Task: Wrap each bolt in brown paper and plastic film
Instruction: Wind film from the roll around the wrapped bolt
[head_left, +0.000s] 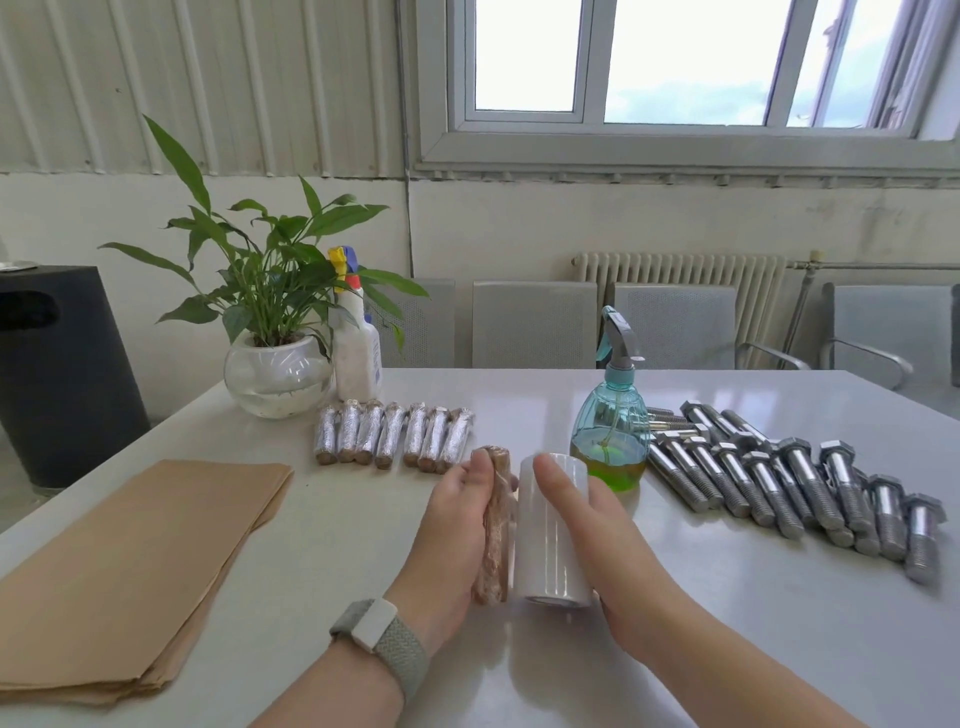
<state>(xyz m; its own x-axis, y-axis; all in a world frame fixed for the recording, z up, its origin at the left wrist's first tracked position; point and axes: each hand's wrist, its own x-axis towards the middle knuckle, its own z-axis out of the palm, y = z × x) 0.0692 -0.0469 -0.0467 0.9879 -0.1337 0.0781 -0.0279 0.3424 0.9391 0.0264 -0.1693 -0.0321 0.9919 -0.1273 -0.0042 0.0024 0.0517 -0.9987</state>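
Observation:
My left hand (451, 530) grips a bolt wrapped in brown paper (496, 525), held lengthwise above the table's middle. Right beside it, touching, is a white roll of plastic film (550, 530) that my right hand (608, 551) holds from the right side. A stack of brown paper sheets (140, 566) lies at the front left. Several wrapped bolts (392, 431) lie in a row behind my hands. A pile of bare steel bolts (795, 478) spreads over the right of the table.
A teal spray bottle (613, 421) with green liquid stands just behind the film roll. A potted plant in a glass bowl (278, 376) and a white spray bottle (356, 353) stand at the back left. Chairs line the table's far edge.

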